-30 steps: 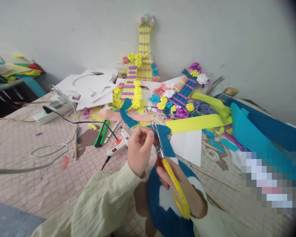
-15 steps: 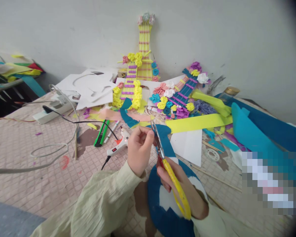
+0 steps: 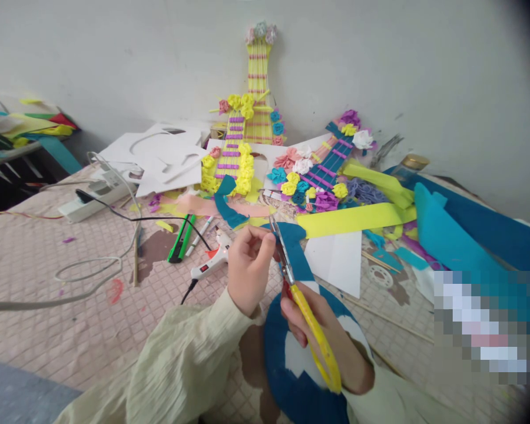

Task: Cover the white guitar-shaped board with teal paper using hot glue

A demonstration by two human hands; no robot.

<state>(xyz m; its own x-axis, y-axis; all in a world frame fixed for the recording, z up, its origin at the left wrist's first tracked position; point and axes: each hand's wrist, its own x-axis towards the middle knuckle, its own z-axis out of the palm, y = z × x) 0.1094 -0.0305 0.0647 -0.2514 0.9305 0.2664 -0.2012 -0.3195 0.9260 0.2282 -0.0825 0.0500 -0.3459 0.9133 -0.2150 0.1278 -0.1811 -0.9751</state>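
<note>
My right hand (image 3: 313, 318) is closed on scissors (image 3: 311, 318) with yellow-wrapped handles, their blades pointing up and away. Beside the blades, my left hand (image 3: 251, 265) has its thumb and fingers pinched together; whatever they hold is hidden or too small to name. Under both hands lies a guitar-shaped piece (image 3: 298, 265) covered in dark blue paper, with white areas showing on its round body. A white glue gun (image 3: 212, 259) rests just left of my left hand.
A green cutter (image 3: 182, 238) and a power strip (image 3: 95, 194) with cables lie to the left. Flower-decorated paper guitars (image 3: 234, 144) stand at the back. Yellow paper (image 3: 353, 219), blue paper (image 3: 459, 235) and thin sticks (image 3: 388, 318) lie to the right.
</note>
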